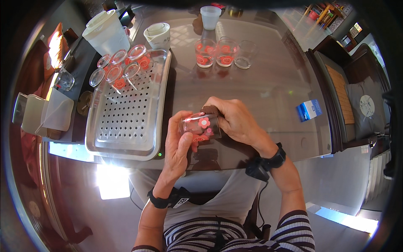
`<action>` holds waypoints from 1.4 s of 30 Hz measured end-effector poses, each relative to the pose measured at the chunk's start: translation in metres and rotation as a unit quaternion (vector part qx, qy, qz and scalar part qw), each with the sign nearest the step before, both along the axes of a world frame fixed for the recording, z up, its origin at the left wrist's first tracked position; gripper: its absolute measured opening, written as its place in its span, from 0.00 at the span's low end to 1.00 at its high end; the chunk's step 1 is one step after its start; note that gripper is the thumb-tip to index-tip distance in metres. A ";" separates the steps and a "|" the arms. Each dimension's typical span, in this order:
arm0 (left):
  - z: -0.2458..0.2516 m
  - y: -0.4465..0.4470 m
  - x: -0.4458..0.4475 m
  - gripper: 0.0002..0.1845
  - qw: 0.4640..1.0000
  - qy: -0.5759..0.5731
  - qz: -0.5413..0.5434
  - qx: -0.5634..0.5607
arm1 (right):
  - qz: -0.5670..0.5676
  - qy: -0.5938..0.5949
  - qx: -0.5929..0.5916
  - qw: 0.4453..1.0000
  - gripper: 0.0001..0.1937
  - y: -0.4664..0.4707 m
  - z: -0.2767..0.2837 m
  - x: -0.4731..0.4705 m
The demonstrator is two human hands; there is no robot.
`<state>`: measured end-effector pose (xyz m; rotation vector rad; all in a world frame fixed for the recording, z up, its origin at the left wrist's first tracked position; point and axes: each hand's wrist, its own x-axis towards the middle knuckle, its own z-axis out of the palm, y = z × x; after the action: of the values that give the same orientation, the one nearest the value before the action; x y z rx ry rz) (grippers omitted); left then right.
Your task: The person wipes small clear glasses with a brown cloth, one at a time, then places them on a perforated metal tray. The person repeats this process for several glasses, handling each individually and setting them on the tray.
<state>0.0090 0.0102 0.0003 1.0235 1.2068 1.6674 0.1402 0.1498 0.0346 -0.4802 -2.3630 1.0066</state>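
Observation:
My left hand (pixel 178 141) holds a clear drinking glass (pixel 196 126) with red and pink flower prints, tilted on its side above the table's near edge. A brown cloth (pixel 210 111) is gripped in my right hand (pixel 234 121), against the rim of the glass. To the left, upside-down printed glasses (pixel 119 83) stand at the far end of a perforated steel tray (pixel 122 126). Beyond my hands, two printed glasses (pixel 205 56) and a plain glass (pixel 245 58) stand upright on the table.
A white lidded container (pixel 107 33) and nested white cups (pixel 158 36) stand behind the tray. Stacked plastic cups (pixel 210 18) are at the table's far side. A blue and white box (pixel 309 110) lies near the right edge, with a chair (pixel 337 94) beyond.

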 end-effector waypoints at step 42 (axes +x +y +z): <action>0.000 -0.001 -0.006 0.25 0.996 -0.090 0.021 -0.008 | -0.007 0.146 -0.339 0.929 0.10 -0.003 0.001 -0.002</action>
<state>0.0028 0.0093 0.0001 0.8230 1.1284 1.7394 0.1381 0.1463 0.0352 -0.5414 -1.7038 1.7567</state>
